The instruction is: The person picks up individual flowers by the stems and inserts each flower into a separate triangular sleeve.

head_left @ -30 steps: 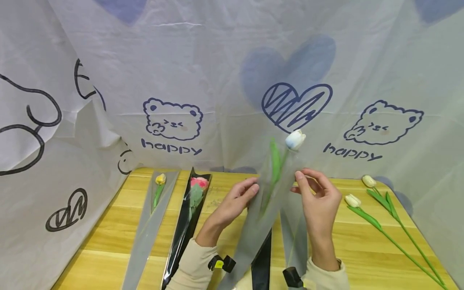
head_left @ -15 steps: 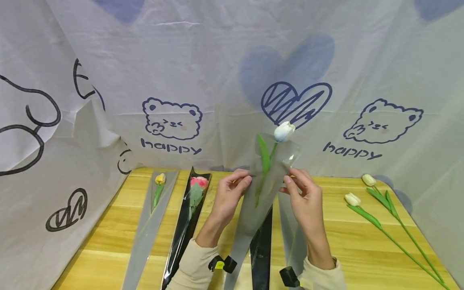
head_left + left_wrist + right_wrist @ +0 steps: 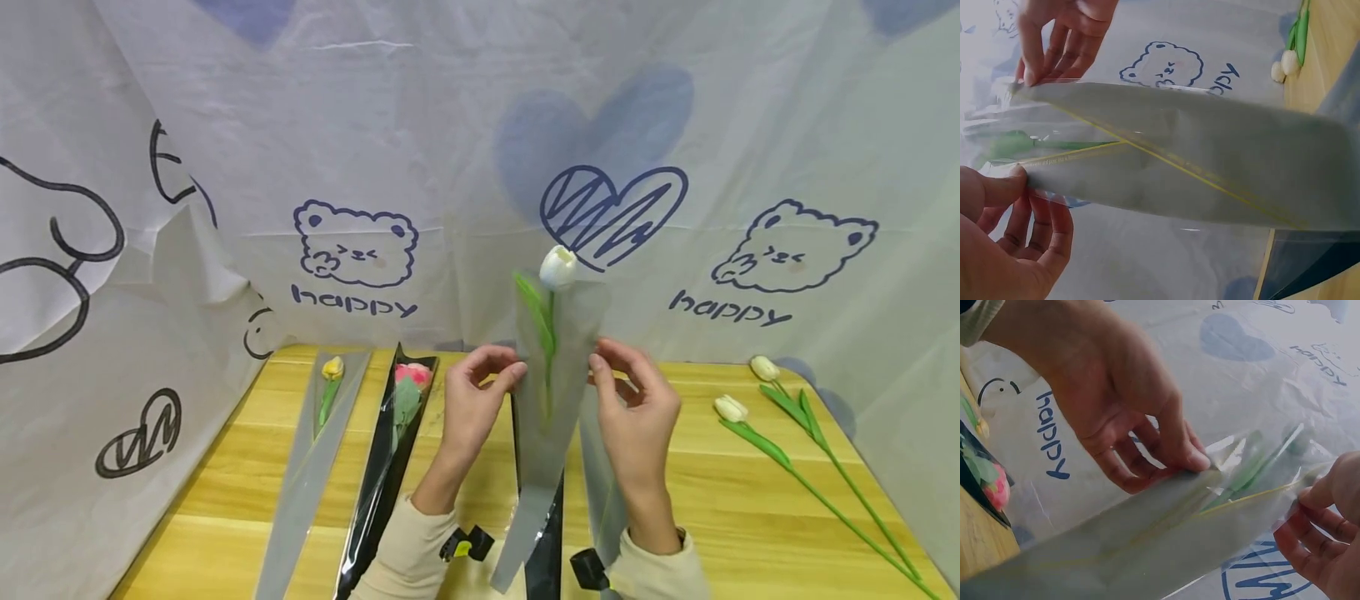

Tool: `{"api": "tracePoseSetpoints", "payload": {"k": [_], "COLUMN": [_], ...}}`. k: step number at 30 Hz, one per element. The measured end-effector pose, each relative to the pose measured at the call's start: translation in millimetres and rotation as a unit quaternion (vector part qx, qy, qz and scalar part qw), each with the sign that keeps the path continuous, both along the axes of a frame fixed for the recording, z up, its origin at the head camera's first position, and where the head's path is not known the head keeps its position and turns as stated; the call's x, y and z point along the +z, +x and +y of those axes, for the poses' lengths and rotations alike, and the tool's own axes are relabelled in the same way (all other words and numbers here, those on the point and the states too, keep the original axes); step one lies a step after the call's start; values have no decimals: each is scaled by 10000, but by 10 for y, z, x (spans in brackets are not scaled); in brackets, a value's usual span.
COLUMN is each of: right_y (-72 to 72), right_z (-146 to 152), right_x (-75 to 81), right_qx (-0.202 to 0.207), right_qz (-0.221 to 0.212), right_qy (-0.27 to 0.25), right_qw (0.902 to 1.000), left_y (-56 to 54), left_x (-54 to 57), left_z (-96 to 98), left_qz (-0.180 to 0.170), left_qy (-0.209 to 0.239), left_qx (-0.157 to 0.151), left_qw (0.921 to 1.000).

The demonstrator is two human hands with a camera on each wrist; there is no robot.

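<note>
A white tulip (image 3: 558, 267) with pale blue at its base stands upright in a clear-fronted grey flower sleeve (image 3: 551, 392). Its bloom rises above the sleeve's top edge, and its green leaf shows through the film. My left hand (image 3: 480, 404) pinches the sleeve's left edge between thumb and fingers. On the opposite edge, my right hand (image 3: 637, 408) does the same. Yellow lines cross the sleeve (image 3: 1166, 156) in the left wrist view. The right wrist view has both my left hand (image 3: 1129, 394) and my right hand (image 3: 1329, 519) at the film's edges.
To the left on the wooden table (image 3: 225, 533) lie a sleeved yellow tulip (image 3: 332, 371) and a pink rose (image 3: 412, 377) in a black sleeve (image 3: 375, 492). Black and grey sleeves (image 3: 607, 483) lie beneath my hands. Two white tulips (image 3: 731, 408) lie at right, before a printed cloth (image 3: 480, 167).
The sleeve and tulip have shifted left and swung from a rightward lean to nearly upright. My right hand has moved left and pinches the sleeve's right edge; my left hand stays at the left edge.
</note>
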State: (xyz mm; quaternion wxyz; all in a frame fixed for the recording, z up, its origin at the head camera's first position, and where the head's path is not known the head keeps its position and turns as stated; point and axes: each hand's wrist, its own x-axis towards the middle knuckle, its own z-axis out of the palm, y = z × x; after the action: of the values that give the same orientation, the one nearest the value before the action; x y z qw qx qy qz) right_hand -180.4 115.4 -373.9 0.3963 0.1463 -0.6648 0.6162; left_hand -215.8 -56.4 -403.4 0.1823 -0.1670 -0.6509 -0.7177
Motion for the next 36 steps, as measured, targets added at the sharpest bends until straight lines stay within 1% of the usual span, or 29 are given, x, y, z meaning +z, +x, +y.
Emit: {"api": "tracePoseSetpoints", "payload": {"k": [3, 5, 8, 11, 13, 14, 16, 19, 21, 24, 27, 29, 31, 32, 34, 35, 36], "right_y": [-11, -22, -38, -36, -26, -19, -7, 13, 20, 22, 10, 4, -1, -4, -9, -12, -16], "right_z": [-19, -21, 2, 45, 68, 74, 72, 44, 19, -8, -20, -21, -20, -18, -12, -8, -4], "right_x": [-9, -18, -26, -25, -28, -29, -37, -49, -52, -47, -42, -39, -35, -33, -32, -34, -35], "right_qx": [108, 289, 515, 666, 753, 769, 804, 754, 761, 746, 670, 618, 612, 639, 658, 675, 689], "right_qz": [22, -6, -60, -78, -56, -49, -5, -39, -19, 23, 127, 136, 143, 135, 139, 139, 151], "right_qy": [100, 59, -279, -742, -954, -978, -920, -526, -304, -85, 119, 308, 418, 432, 470, 476, 479], "right_qw": [9999, 9996, 9983, 9950, 9926, 9922, 9925, 9958, 9966, 9972, 9976, 9975, 9971, 9969, 9966, 9965, 9964], "left_y": [2, 0, -1, 12, 29, 37, 50, 72, 78, 83, 78, 76, 67, 63, 58, 56, 52], "left_x": [10, 13, 20, 27, 31, 30, 23, 15, 12, 20, 34, 48, 61, 69, 89, 98, 107], "left_z": [19, 26, 10, -22, -39, -43, -43, -40, -44, -60, -73, -83, -95, -101, -117, -123, -128], "left_qz": [148, 172, 35, -195, -282, -272, -203, -23, 50, 116, 214, 203, 96, 9, -193, -282, -331], "left_qy": [-135, -121, 151, 543, 608, 538, 297, -122, -266, -423, -741, -880, -808, -685, -352, -152, 10], "left_qx": [-45, -212, -539, -856, -959, -960, -894, -674, -584, -539, -533, -598, -732, -810, -901, -911, -858], "left_qw": [9998, 9996, 9984, 9947, 9931, 9936, 9953, 9976, 9979, 9976, 9956, 9941, 9940, 9944, 9951, 9953, 9958]}}
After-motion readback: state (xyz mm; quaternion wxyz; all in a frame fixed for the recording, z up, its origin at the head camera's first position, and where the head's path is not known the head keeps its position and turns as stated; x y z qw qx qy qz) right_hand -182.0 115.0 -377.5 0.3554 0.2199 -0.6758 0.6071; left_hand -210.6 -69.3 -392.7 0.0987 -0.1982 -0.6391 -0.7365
